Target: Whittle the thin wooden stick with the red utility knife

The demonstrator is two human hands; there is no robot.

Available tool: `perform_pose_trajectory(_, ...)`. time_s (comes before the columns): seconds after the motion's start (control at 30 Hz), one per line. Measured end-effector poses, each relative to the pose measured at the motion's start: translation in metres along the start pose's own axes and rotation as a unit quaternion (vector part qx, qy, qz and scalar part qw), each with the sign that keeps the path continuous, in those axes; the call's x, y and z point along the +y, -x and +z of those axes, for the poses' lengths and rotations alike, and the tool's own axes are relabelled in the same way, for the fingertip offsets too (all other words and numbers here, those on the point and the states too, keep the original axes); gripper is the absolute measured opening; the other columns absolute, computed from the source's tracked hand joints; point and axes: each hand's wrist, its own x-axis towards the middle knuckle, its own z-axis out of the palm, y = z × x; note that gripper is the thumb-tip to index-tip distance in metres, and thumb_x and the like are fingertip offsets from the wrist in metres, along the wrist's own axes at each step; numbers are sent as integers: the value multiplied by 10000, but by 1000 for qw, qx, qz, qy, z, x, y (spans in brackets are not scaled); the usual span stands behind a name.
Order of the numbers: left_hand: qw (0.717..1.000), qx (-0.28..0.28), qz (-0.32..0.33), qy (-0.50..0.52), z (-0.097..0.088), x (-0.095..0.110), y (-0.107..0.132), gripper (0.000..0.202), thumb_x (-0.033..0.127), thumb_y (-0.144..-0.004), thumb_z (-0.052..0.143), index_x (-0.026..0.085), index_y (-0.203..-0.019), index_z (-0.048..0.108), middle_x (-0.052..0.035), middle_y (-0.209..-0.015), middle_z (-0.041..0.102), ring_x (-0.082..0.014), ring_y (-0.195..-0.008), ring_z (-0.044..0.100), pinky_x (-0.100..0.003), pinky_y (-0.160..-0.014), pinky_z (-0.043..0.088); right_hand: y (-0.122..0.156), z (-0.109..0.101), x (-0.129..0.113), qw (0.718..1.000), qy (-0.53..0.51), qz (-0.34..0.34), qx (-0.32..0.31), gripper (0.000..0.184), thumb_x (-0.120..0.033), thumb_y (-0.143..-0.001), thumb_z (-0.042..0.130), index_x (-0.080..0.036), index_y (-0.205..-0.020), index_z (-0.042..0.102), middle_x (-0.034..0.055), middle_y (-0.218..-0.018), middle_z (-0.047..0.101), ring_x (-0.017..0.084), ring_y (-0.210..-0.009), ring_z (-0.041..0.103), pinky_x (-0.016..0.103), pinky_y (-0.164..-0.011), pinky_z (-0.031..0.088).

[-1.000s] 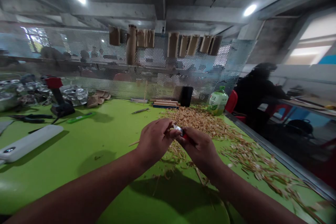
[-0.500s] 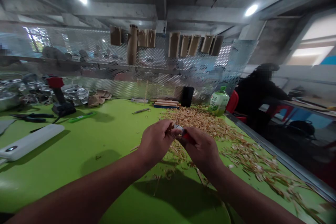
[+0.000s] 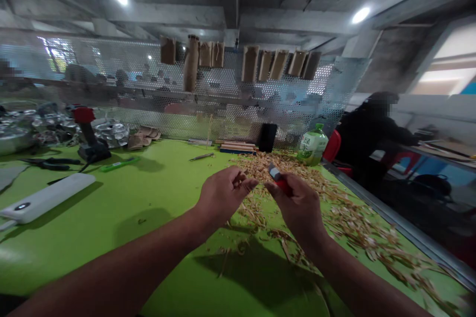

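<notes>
My left hand (image 3: 223, 195) is curled over the green table (image 3: 74, 228), and a thin wooden stick (image 3: 242, 179) shows only at its fingertips. My right hand (image 3: 297, 203) is shut on a small red-handled cutter (image 3: 279, 181) with a metal end (image 3: 274, 172). A small gap separates the cutter from the stick. Loose wood shavings (image 3: 357, 223) lie in a wide drift under and beyond both hands.
A white power bank (image 3: 46, 197) lies at the left, behind it a red-topped tool on a black base (image 3: 89, 133). A green-labelled bottle (image 3: 312, 146) stands at the back right. Beyond the metal table edge (image 3: 401, 228), a person in black (image 3: 372, 133) sits.
My hands have come apart. The right hand has moved right, taking the cutter away from the left hand, and the cutter's metal end now shows clearly.
</notes>
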Motion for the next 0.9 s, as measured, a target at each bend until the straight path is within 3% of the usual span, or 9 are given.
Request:
perform_pose_trajectory(0.2, 995, -10, 77, 63, 2, -1, -4, 355, 443, -978, 321, 198, -1006, 576, -57, -964, 631, -187, -866, 549, -303, -736, 422, -4, 1, 4, 991, -72, 3, -114, 308, -465, -873, 541, -177, -774, 588, -30, -607, 442, 109, -559, 385, 226, -513, 311)
perform_pose_trajectory(0.4, 995, -8, 79, 58, 2, -5, -6, 343, 437, -973, 345, 184, -887, 561, -41, -857, 601, -171, -764, 521, -291, -682, 410, -4, -2, 4, 984, -69, -36, -161, 290, -445, -879, 539, -177, -782, 593, -28, -616, 451, 110, -570, 399, 227, -529, 310)
perform_pose_trajectory(0.9, 993, -38, 96, 51, -5, -1, -5, 358, 443, -967, 361, 225, -1071, 624, -62, -1064, 671, -207, -944, 602, -360, -840, 478, -3, -3, 3, 979, -61, -50, -189, 304, -456, -887, 527, -174, -802, 601, -33, -602, 427, 104, -556, 381, 228, -509, 286)
